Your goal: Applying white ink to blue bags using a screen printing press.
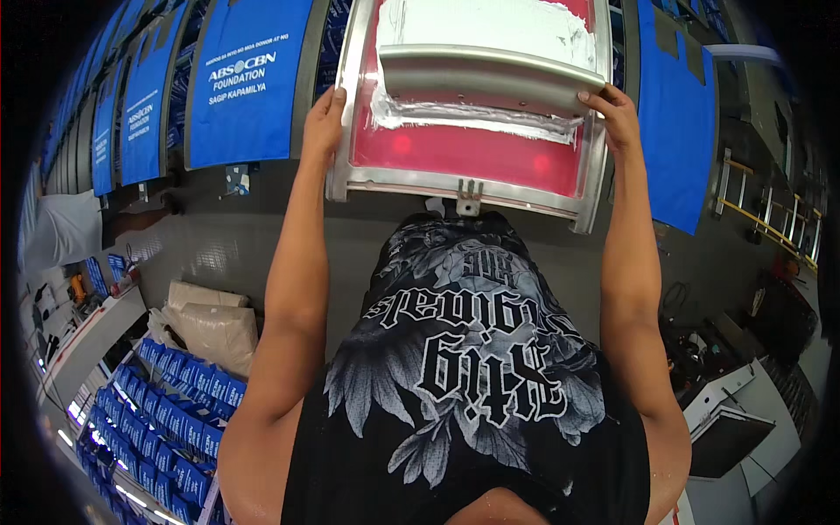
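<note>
A metal screen printing frame (342,166) with red mesh (455,154) lies in front of me. White ink (490,24) is spread thickly over the far part of the mesh, with a ragged streak nearer me. Across the frame rests a wide metal squeegee (490,74). My left hand (325,121) is closed around the left rail, the thumb on top. At the right rail my right hand (616,115) is closed too, one fingertip lying over the squeegee's right end. The undersides of both grips are hidden. A small metal bracket (469,198) sits on the frame's near edge.
Blue printed fabric panels (249,122) lie in a row to the left, another blue panel (674,131) to the right. Racks of blue pieces (166,420) and wrapped brown packages (210,328) stand lower left. A yellow-railed ladder (770,210) lies at right.
</note>
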Motion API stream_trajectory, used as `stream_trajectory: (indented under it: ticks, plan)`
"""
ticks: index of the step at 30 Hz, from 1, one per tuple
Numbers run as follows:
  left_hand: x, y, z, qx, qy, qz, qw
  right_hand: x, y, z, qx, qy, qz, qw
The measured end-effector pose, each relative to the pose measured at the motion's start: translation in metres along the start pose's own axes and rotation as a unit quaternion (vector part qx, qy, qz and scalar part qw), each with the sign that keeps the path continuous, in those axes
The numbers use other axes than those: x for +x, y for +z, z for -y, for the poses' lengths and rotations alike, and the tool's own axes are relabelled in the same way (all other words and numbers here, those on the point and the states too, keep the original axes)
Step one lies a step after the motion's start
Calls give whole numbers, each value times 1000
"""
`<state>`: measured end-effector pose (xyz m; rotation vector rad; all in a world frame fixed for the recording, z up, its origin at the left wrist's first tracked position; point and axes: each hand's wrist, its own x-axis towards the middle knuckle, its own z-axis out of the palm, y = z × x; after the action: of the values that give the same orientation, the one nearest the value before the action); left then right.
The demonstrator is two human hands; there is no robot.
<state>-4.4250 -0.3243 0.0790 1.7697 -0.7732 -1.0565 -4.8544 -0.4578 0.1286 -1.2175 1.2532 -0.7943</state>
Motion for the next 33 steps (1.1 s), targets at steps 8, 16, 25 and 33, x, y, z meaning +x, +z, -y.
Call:
stream_trajectory:
  ticks: [8, 16, 25, 33]
  plan:
    - [9, -5, 20, -19, 45, 29, 998, -9, 6, -13, 17, -11, -3, 1000]
    - [-41, 9, -62, 275, 385, 9, 881, -49, 18, 37, -501, -48, 59, 862]
    - [-16, 53, -130, 496, 352, 189, 771, -42, 49, 58, -561, -131, 82, 813]
    - [99, 97, -73, 438, 418, 67, 793, 77, 54, 15, -641, -274, -17, 717]
